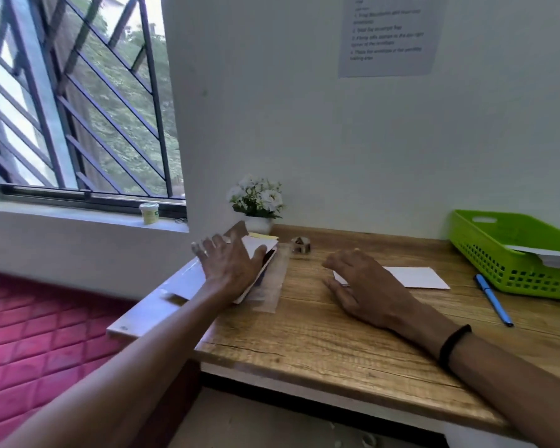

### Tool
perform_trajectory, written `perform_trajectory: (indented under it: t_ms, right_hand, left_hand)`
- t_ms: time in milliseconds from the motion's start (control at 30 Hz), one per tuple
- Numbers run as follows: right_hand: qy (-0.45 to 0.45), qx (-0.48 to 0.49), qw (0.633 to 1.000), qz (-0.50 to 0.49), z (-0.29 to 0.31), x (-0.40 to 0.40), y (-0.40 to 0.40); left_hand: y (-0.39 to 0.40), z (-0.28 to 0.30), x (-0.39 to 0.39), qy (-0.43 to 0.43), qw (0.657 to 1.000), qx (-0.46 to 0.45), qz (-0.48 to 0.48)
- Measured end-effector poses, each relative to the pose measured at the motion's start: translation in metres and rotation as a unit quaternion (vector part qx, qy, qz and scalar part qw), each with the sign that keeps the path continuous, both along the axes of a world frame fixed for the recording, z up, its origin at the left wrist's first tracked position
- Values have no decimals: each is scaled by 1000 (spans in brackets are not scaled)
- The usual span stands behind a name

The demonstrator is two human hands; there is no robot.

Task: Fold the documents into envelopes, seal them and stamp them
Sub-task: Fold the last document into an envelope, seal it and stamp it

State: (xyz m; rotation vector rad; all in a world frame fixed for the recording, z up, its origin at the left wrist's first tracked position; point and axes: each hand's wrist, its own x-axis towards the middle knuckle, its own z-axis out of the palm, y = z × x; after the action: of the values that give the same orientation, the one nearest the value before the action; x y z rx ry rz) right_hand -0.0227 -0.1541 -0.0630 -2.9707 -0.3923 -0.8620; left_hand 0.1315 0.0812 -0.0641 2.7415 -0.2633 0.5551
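While the right hand (366, 286) rests flat, fingers loose, on the white envelope (411, 277) at table (304, 334) centre, the left hand (230, 266) spreads open over the paper stack (259, 245) at ten o'clock, gripping nothing. Judged step: fetching a document; next, pinch one sheet.

A pale white wall (304, 124) rises behind the wood-grain desk (304, 334). On the left, daylight enters a dark metal-barred window (78, 108) above a white sill (78, 218) and pink quilted mattress (29, 334).
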Motion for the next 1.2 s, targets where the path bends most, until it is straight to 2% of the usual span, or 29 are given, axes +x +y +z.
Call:
perform_trajectory:
  t_ms: [133,333,567,833,1033,1200]
  right_hand:
    - [17,2,1000,17,1,18,29]
    - [38,24,999,4,2,31,51]
    - [66,14,998,-3,3,37,53]
    - [64,26,998,-14,-2,38,51]
    - [73,40,996,-21,-3,37,51]
    - [61,25,998,-17,-3,36,51]
  left_hand:
    - [18,-11,-9,83,996,12,38]
    - [22,-14,-13,63,997,-45,23]
    - [28,-2,-4,92,988,-122,16]
    - [36,14,16,183,979,-91,15]
    - [41,4,26,162,977,-139,1]
    - [39,3,18,64,980,-187,9]
